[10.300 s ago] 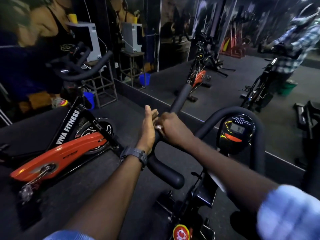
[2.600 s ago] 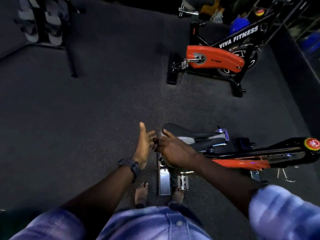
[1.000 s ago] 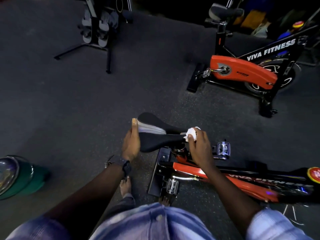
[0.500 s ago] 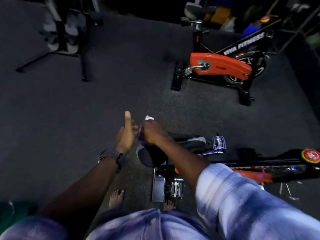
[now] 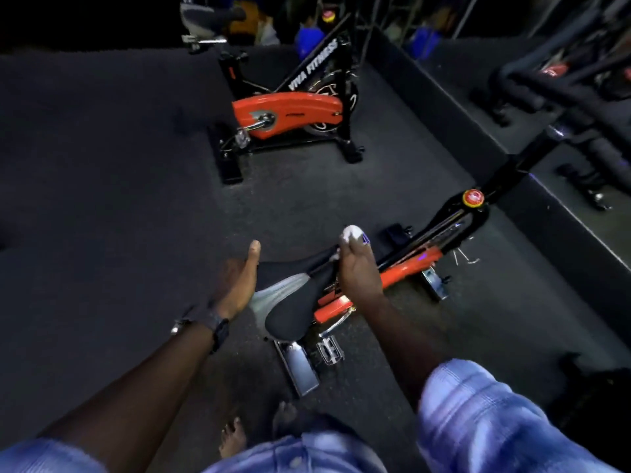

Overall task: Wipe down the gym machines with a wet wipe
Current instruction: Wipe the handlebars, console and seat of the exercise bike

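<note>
Half a second earlier the right hand [image 5: 358, 268] had been at the wide rear of the black padded bike saddle with a grey side panel [image 5: 290, 298], close to the left hand; it had since travelled forward to the narrow nose of the saddle, and the camera had swung so that the nearer bike now ran diagonally up to the right

From the head view, the right hand curled its fingers around a crumpled white wet wipe [image 5: 351, 232], which bulged out beyond the fingertips and sat against the saddle's nose. The left hand [image 5: 239, 285] lay flat and relaxed along the saddle's left edge, thumb pointing forward, fingers straight and holding nothing, its palm touching the saddle's side. A dark wristwatch [image 5: 218, 331] circled the left wrist. Beneath the saddle stood the black-and-orange exercise bike [image 5: 409, 268], with a metal pedal [image 5: 329, 351] low near its rear base and a round red knob [image 5: 473, 198] on the frame farther up. Two bare feet [image 5: 235, 435] rested on the dark speckled rubber floor [image 5: 102, 199] just behind the bike. Well apart, farther back, a second black exercise bike with an orange chain guard and white "VIVA FITNESS" lettering [image 5: 290, 112] stood upright. Pale blue checked sleeves [image 5: 478, 411] covered the upper arms
</note>
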